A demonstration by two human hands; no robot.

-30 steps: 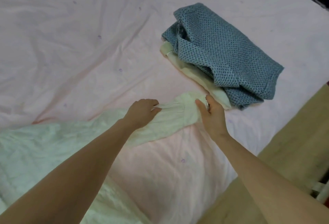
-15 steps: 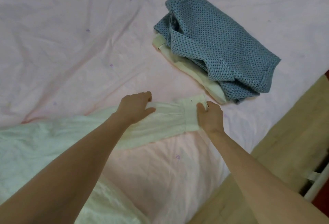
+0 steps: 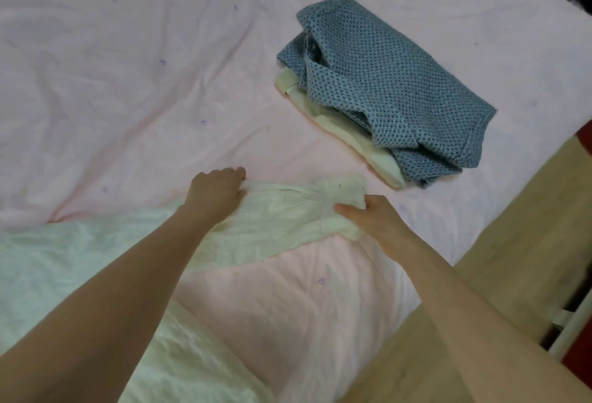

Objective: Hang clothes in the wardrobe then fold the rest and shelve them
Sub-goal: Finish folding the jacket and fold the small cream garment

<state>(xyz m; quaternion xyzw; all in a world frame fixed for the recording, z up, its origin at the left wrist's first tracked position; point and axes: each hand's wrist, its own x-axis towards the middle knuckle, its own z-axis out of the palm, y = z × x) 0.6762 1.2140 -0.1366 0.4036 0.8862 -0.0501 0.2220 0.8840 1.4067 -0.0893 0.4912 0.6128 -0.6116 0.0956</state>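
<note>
A pale green shirt (image 3: 80, 261) lies spread on the pink bed, its long sleeve (image 3: 288, 210) stretched out to the right. My left hand (image 3: 216, 196) grips the sleeve's upper edge near its middle, fingers curled into the cloth. My right hand (image 3: 368, 216) pinches the cuff end of the sleeve between thumb and fingers. Beyond the cuff sits a folded blue knit sweater (image 3: 384, 82) on top of a folded cream garment (image 3: 339, 124).
The pink bedsheet (image 3: 128, 66) is wrinkled and spreads over the whole left and top. A wooden floor (image 3: 512, 258) runs along the bed's right edge. A white frame part (image 3: 573, 329) stands at the lower right.
Both hands have drawn the sleeve out flatter and slightly nearer to me. My right hand has shifted from the cuff's top to its lower end.
</note>
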